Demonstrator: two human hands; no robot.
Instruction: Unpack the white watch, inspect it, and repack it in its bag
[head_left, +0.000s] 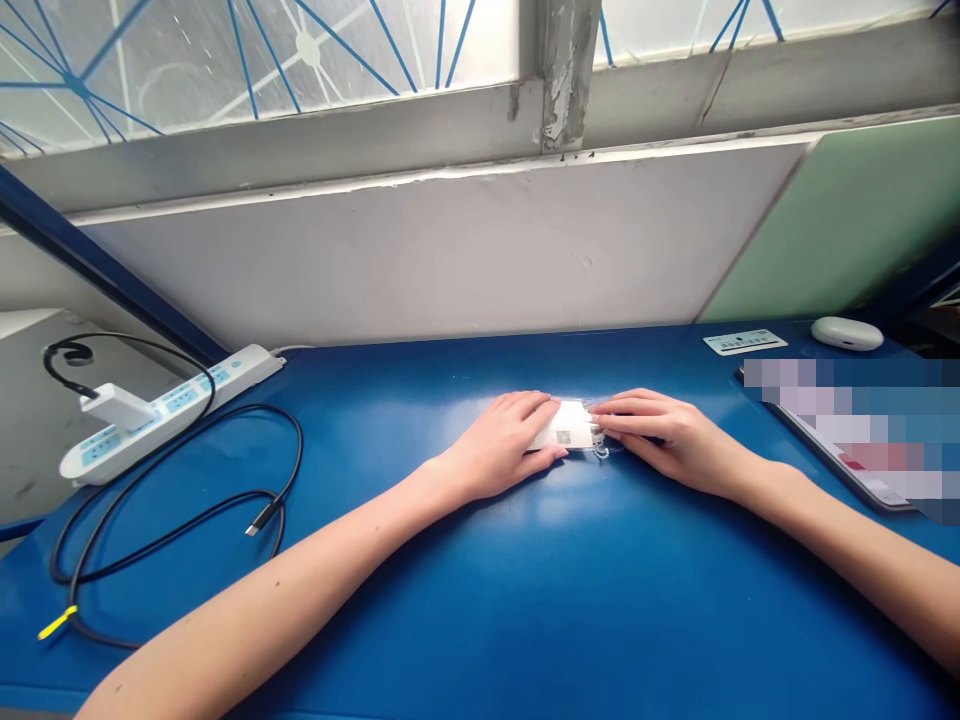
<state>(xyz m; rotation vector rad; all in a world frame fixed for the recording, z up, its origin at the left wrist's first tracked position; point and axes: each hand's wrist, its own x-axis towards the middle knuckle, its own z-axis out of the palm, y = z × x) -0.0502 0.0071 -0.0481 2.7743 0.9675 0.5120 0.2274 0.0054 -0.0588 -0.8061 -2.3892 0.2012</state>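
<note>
A small white packet with a printed code label [571,432] lies on the blue table [480,600] near its middle. My left hand [501,444] rests over the packet's left end, fingers curled around it. My right hand [660,436] meets it from the right, fingertips pinched at the packet's right edge, where a bit of clear wrapping shows. Both forearms lie stretched across the table toward the packet.
A white power strip [169,405] with a white charger [116,405] plugged in sits at the left, its black cable [187,500] looped over the table. A white card [745,342] and a white oval case [847,333] lie far right. A tablet [840,450] lies at right.
</note>
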